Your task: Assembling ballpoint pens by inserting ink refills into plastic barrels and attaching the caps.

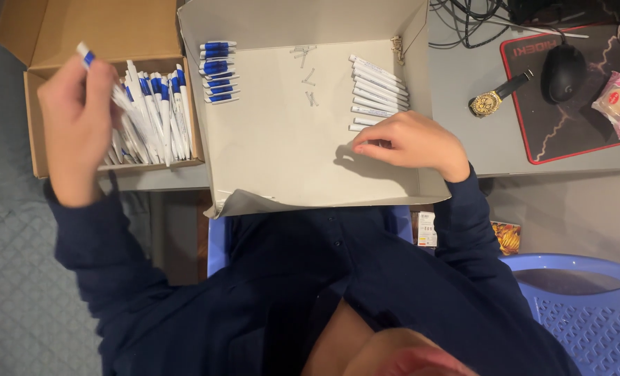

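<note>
Over the brown cardboard box [42,111] at the desk's left edge, the left hand [76,115] is raised, blurred, its fingers closed round a white pen with a blue end [85,54] that sticks up above the knuckles; below and beside it the box is packed with more white and blue pens [158,115], standing tilted against one another; beside that box lies a wide, shallow grey tray [275,160] with its flaps folded up; near the tray's upper left corner lies a short stack of blue pen parts [218,71], laid side by side; at its upper right lies a row of white pen barrels [377,89], also side by side; a few small springs [308,78] are scattered between the two groups; the right hand [411,143] rests on the tray floor just below the white barrels, fingers curled and pinched together at the tips, though whether anything is between them cannot be told; on the grey desk to the right lie a gold wristwatch [489,102], a black mouse [562,72] on a dark mat [567,132], and a small pink wrapped snack [617,102].
</note>
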